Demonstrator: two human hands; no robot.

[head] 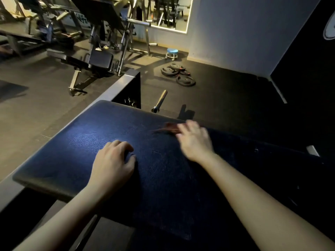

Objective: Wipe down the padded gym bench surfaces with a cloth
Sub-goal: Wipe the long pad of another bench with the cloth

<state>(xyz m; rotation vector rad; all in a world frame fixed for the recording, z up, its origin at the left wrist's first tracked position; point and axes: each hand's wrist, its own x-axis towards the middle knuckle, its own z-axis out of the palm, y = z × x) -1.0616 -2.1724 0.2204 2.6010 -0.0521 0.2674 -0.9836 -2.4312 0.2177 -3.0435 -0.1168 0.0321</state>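
A dark blue padded bench surface (87,142) fills the middle of the head view, lit by a bright patch near its left half. My right hand (194,140) is blurred near the pad's far edge and holds a dark red cloth (169,128) against the padding; only part of the cloth shows past the fingers. My left hand (113,164) rests on the pad near its centre with fingers curled down onto the surface and nothing in it.
A grey metal frame beam (112,88) runs along the pad's left side. On the floor beyond lie a metal bar (160,100) and stacked weight plates (178,74). Another bench (97,60), a blue stool (172,52) and a wall mirror stand farther back.
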